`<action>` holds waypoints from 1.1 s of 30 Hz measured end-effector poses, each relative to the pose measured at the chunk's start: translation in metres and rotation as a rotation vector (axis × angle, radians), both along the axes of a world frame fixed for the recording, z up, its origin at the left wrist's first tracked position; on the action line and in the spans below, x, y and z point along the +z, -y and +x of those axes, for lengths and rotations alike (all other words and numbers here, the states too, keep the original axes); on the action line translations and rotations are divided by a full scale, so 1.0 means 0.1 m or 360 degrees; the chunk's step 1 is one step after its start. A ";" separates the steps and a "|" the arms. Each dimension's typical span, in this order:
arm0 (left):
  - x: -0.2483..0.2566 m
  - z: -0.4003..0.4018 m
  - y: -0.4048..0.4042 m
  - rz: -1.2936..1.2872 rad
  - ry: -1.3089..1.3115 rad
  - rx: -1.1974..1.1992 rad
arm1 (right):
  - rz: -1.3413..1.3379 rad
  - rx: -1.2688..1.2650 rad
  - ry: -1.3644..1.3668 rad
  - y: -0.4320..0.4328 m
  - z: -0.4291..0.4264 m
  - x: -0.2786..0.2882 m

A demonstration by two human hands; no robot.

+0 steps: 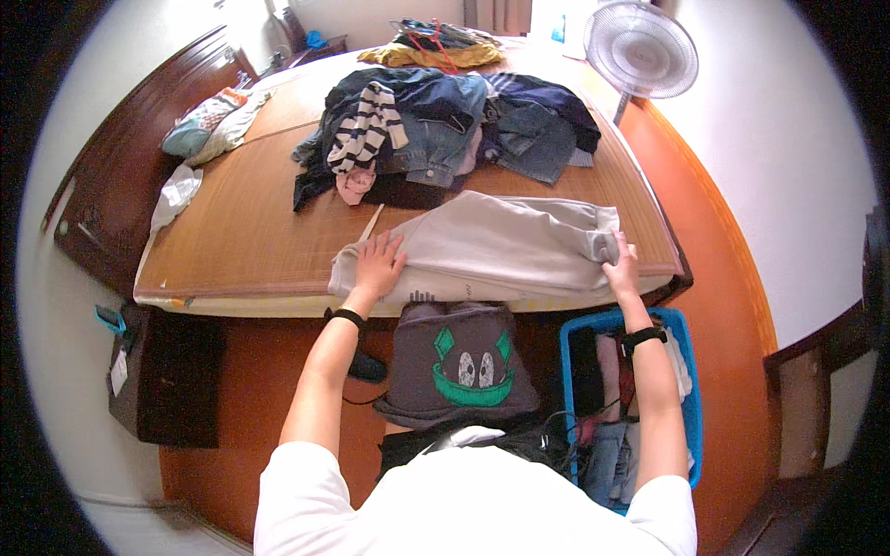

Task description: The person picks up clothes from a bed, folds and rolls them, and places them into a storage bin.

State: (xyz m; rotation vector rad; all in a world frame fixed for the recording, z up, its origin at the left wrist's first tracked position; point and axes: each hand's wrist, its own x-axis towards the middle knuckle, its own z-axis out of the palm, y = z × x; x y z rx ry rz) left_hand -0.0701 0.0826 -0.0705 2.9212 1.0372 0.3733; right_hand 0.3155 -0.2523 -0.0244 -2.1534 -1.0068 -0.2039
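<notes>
A light grey sweatshirt (487,236) lies folded lengthwise along the near edge of a bed with a brown woven mat (243,236). Flat on its left end rests my left hand (379,265), fingers spread. At the other end, my right hand (621,264) pinches the fabric near a ribbed cuff. Part of a dark print shows on the strip of cloth at the bed's edge. Across my lap is a dark grey garment (462,361) with a green cartoon face.
Beyond the sweatshirt is a heap of clothes (431,132), denim and striped pieces among it. A blue basket (567,389) of clothes stands on the floor at my right. Further back are a standing fan (640,52) and clothes with hangers (438,48). A dark cabinet (177,382) is at left.
</notes>
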 end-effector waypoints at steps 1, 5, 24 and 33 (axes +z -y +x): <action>-0.03 -0.01 0.03 0.0110 0.0069 0.0061 | 0.0002 0.0035 0.0019 -0.06 0.09 0.03; 0.14 -0.08 0.17 0.0065 -0.0075 0.0012 | -0.0229 -0.0331 -0.0175 -0.12 0.27 0.09; -0.13 -0.80 -0.50 0.0059 0.0127 0.0338 | -0.0701 0.1132 0.0396 -2.37 -2.57 -0.27; -0.07 -0.85 -0.42 0.0099 0.0299 0.0396 | -0.0641 0.0992 0.0598 -2.36 -2.81 -0.52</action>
